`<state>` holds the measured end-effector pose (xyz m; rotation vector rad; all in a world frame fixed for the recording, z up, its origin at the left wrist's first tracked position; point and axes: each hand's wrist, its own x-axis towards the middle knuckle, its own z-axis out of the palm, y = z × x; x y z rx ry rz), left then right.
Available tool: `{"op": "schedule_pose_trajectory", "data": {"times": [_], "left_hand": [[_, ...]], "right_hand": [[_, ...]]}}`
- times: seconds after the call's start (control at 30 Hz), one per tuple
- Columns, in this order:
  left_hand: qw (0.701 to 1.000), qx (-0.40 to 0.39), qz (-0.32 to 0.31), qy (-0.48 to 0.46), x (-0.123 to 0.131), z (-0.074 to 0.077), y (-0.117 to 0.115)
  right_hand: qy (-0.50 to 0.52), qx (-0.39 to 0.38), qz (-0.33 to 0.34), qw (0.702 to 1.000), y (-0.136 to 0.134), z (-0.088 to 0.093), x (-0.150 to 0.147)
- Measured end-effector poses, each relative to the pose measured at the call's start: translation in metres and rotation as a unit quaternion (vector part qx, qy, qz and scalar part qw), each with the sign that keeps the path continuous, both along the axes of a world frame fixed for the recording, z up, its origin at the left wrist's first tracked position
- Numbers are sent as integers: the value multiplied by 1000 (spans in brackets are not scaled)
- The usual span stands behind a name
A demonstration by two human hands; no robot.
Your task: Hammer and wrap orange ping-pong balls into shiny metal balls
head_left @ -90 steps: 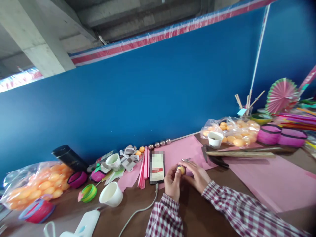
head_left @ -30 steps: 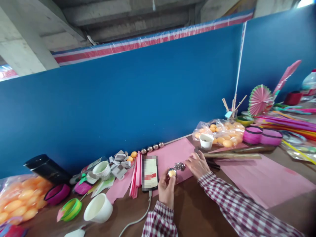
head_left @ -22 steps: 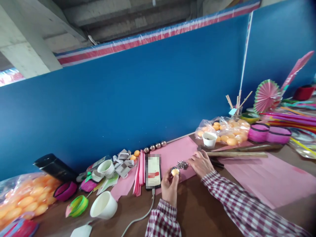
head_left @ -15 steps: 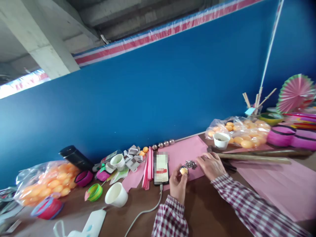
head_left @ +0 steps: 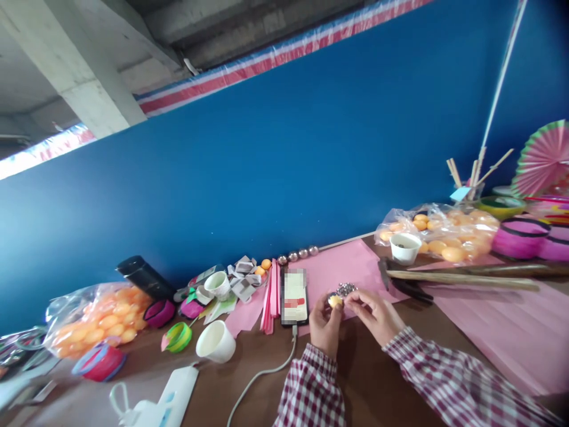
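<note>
My left hand is closed round a small ball that shows yellow-orange on top, with a dark silvery part at its edge. Close to its right is my right hand, thumb and forefinger pinched together beside the ball; whatever lies between those fingertips is too small to make out. Just behind both hands a pile of small silvery pieces rests on pink paper. Several shiny silver balls stand in a row along the paper's back left edge.
Left of my hands are a phone with a cable, a white cup, a power strip and a bag of orange balls. To the right lie a hammer, a small white cup and another bag of balls.
My right hand has moved left and forward of the pile's right side, down to the ball in my left hand. Its fingers have come together. The view has shifted slightly.
</note>
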<state>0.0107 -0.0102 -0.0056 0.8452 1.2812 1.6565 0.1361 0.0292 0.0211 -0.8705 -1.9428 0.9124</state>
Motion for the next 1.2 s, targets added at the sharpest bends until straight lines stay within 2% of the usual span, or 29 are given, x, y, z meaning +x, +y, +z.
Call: {"op": "schedule_pose_trajectory", "data": {"times": [0.27, 0.47, 0.57, 0.77, 1.0, 1.1, 1.2], "left_hand": [[1000, 13, -6, -12, -1, -5, 1], [1000, 12, 3, -8, -1, -2, 1], [1000, 19, -2, -6, -2, -4, 1], [999, 29, -28, -5, -3, -4, 1], [1000, 12, -23, 0, -1, 7, -1], [1000, 10, -8, 18, 0, 10, -2], [999, 15, -22, 33, 1, 11, -2]], "right_hand": [[49, -41, -22, 998, 5, -3, -2], [78, -156, 16, 984, 6, -8, -4], [116, -187, 33, 975, 5, -10, -5], [158, -196, 40, 967, 4, -13, -8], [102, -114, 18, 988, 8, -10, -5], [112, -116, 7, 987, 9, -10, -6], [125, -136, -11, 983, 8, -11, -7]]}}
